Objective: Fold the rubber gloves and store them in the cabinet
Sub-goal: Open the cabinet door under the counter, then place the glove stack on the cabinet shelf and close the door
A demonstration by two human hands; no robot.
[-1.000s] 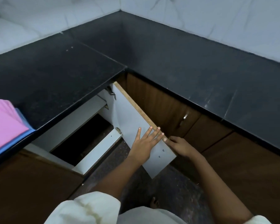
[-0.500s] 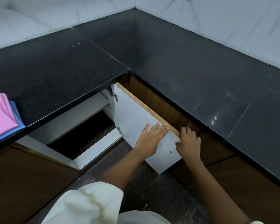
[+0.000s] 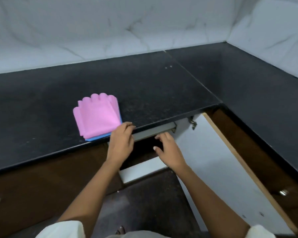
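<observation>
We're looking at the folded gloves (image 3: 96, 116), pink stack w/ a blue layer showing under its near edge, lying flat on the black counter (image 3: 41, 107) right by the front edge. From our left hand (image 3: 121, 142) they're sitting at about 10 o'clock, just beside it; its fingertips are resting at the counter lip next to the stack's near right corner, fingers loosely curled, gripping nothing. Our right hand (image 3: 167, 152) is hanging farther off, w/ the stack at about 10 o'clock from it too, but well apart; it's hovering in front of the dark cabinet opening (image 3: 143, 152), fingers spread & slack, also empty. The cabinet door (image 3: 218, 169) is standing swung wide at 3 o'clock.

The stack's long axis is running roughly 11 to 5 o'clock, finger ends pointing away toward the wall, cuff/fold end nearest us. So we're judging the left hand is the closer one for the pickup, approaching the near corner, then carrying down & right approx 4 o'clock into the opening, which sits directly below the counter edge
</observation>
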